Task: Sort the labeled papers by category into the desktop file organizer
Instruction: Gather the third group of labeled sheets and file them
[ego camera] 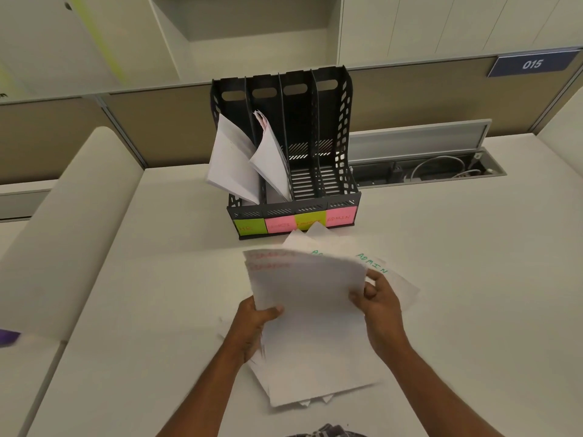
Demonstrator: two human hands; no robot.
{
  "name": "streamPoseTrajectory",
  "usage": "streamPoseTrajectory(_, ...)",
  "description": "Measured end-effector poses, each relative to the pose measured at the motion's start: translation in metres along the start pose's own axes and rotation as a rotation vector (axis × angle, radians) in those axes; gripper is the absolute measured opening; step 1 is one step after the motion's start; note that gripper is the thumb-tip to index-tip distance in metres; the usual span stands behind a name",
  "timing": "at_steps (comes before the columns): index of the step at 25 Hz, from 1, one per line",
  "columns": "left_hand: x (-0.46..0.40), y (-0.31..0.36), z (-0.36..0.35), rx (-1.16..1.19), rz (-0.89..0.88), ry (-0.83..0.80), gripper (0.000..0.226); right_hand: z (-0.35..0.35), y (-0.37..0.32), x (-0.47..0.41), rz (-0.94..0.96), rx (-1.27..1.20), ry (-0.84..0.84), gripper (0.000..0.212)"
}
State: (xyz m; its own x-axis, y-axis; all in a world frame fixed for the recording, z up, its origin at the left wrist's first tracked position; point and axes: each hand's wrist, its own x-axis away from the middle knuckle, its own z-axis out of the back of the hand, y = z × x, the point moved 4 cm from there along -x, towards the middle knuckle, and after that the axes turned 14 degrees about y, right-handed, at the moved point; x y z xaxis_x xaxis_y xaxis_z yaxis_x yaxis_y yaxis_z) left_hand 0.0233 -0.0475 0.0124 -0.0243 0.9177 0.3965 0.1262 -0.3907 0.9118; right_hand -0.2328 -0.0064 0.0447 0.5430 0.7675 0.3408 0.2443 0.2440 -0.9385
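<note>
A pale desk (457, 279) ran up to a tan partition, with a black four-slot file organizer (334, 171) standing at its far edge. Sticky labels fronted the slots; the leftmost read HR, the rightmost ADMIN, the middle two blurred. Papers leaned in the two left slots (233, 159); the two right slots held none. Near the organizer, the left hand (255, 323) gripped a few lifted sheets (309, 279) at their lower left corner, thumb curled on top, fingers hidden beneath. The right hand (380, 305) pinched their right edge, fingers curled. Under them lay a loose pile (318, 367), some sheets marked ADMIN (372, 263).
</note>
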Motion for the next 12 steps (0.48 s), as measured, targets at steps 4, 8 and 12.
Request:
streamPoseTrajectory(4, -0.004, 0.003, 0.013, 0.081, -0.248, -0.106, 0.019, 0.005, 0.000, 0.010, 0.056, 0.047, -0.115, 0.062)
streamPoseTrajectory(8, -0.029, -0.012, 0.018, 0.336, -0.495, -0.524, 0.045, 0.029, 0.014, -0.017, 0.083, 0.403, 0.254, 0.052)
streamPoseTrajectory(12, -0.047, -0.010, 0.024, 0.272, -0.758, -0.518, 0.044, 0.018, 0.028, -0.046, -0.105, 0.410, 0.217, 0.053)
